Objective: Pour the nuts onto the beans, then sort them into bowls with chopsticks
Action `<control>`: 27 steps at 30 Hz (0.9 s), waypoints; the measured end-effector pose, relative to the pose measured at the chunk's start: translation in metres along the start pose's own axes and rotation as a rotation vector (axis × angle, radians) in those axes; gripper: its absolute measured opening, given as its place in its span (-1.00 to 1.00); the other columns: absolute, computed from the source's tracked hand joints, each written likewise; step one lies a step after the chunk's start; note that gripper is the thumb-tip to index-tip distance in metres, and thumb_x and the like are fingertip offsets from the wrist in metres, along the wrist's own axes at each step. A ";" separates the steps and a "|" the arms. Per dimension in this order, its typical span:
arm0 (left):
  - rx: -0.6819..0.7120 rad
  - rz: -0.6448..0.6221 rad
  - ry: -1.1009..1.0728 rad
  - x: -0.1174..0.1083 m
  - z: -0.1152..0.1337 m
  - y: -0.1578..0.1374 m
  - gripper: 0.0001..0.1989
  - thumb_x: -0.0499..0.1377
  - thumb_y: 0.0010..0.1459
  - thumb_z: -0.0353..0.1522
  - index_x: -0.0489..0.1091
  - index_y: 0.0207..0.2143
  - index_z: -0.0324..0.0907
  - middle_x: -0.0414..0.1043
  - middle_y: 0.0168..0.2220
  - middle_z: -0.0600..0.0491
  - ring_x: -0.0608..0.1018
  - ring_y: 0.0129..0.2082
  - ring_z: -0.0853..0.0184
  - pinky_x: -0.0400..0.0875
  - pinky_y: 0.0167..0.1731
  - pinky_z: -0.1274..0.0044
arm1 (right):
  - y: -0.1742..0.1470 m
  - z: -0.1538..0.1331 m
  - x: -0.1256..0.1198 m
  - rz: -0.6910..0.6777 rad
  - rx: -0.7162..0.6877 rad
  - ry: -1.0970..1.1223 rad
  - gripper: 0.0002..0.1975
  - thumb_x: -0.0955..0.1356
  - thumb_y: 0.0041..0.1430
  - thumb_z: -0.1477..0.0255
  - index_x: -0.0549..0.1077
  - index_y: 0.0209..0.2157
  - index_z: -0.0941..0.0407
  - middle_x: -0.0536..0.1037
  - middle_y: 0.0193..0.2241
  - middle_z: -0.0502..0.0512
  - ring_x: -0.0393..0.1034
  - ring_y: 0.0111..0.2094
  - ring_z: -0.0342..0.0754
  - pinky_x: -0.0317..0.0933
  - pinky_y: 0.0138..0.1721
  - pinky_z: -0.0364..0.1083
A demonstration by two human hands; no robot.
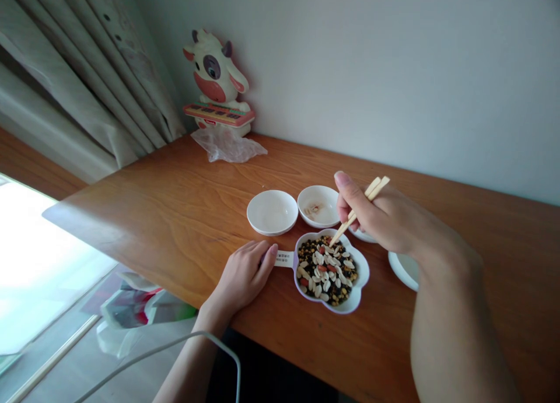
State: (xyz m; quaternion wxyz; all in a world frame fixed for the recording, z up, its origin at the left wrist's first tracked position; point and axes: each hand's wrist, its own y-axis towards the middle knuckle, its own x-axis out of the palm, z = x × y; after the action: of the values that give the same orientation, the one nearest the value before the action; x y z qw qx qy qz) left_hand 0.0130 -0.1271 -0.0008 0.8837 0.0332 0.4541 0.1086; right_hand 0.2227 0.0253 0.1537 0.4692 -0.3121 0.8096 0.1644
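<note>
My left hand (243, 274) is closed around the end of the short handle of a flower-shaped bowl (363, 273). White with a lilac outside, the bowl rests near the table's front edge. It holds a mix of dark and yellow grains with pale and red-skinned peanuts (326, 276) on top. Wooden chopsticks (351, 220) are gripped in my right hand (389, 219); their tips reach down to the peanuts at the bowl's far side. I cannot tell whether a piece is pinched between the tips.
Beyond the bowl stand a white bowl (272, 212) and another white bowl (322, 193) with a few small scraps. Two more, a white dish (364, 236) and a white bowl (402, 267), are partly hidden by my right arm. A cow toy (217, 82) and plastic bag (230, 148) sit behind.
</note>
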 end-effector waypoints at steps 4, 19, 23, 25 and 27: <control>0.002 0.005 -0.003 0.000 0.000 0.000 -0.64 -0.11 0.45 -0.20 0.20 -0.42 -0.10 0.38 -0.43 0.05 0.44 -0.42 0.29 0.27 -0.35 0.50 | -0.001 -0.002 -0.001 0.023 -0.064 0.033 -0.28 -0.04 0.38 -0.10 0.36 -0.52 0.09 0.33 -0.65 -0.04 0.20 -0.59 -0.15 0.02 -0.44 -0.08; -0.001 0.013 -0.008 0.001 0.000 0.000 -0.64 -0.09 0.44 -0.21 0.20 -0.44 -0.10 0.39 -0.44 0.05 0.43 -0.44 0.30 0.27 -0.36 0.49 | 0.001 -0.004 0.003 -0.020 -0.004 -0.071 -0.31 -0.02 0.37 -0.11 0.33 -0.54 0.07 0.36 -0.64 -0.03 0.13 -0.63 -0.14 -0.05 -0.47 -0.06; -0.007 -0.004 -0.008 0.001 -0.001 -0.001 -0.64 -0.09 0.45 -0.20 0.20 -0.42 -0.10 0.38 -0.43 0.05 0.43 -0.43 0.30 0.26 -0.34 0.49 | 0.002 -0.001 0.004 -0.007 -0.035 -0.058 -0.31 -0.01 0.38 -0.09 0.30 -0.57 0.07 0.36 -0.64 -0.04 0.14 -0.61 -0.13 -0.05 -0.45 -0.06; -0.009 -0.013 -0.006 0.001 -0.001 -0.001 -0.64 -0.10 0.46 -0.20 0.19 -0.42 -0.10 0.38 -0.43 0.06 0.42 -0.42 0.29 0.26 -0.34 0.49 | 0.003 0.000 0.005 -0.007 -0.036 -0.057 -0.31 -0.02 0.39 -0.09 0.27 -0.58 0.08 0.33 -0.66 -0.05 0.12 -0.61 -0.14 -0.07 -0.45 -0.06; -0.010 -0.014 -0.004 0.001 -0.002 -0.001 -0.64 -0.10 0.46 -0.20 0.19 -0.42 -0.09 0.37 -0.43 0.06 0.42 -0.42 0.29 0.25 -0.33 0.49 | 0.004 0.001 0.006 -0.006 -0.030 -0.064 -0.31 -0.02 0.38 -0.10 0.25 -0.58 0.08 0.30 -0.68 -0.06 0.11 -0.62 -0.14 -0.08 -0.45 -0.06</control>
State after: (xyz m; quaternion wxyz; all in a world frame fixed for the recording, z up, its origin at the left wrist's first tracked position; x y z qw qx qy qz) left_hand 0.0125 -0.1276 -0.0030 0.8855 0.0259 0.4520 0.1047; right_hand 0.2181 0.0265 0.1481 0.4907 -0.3160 0.7906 0.1853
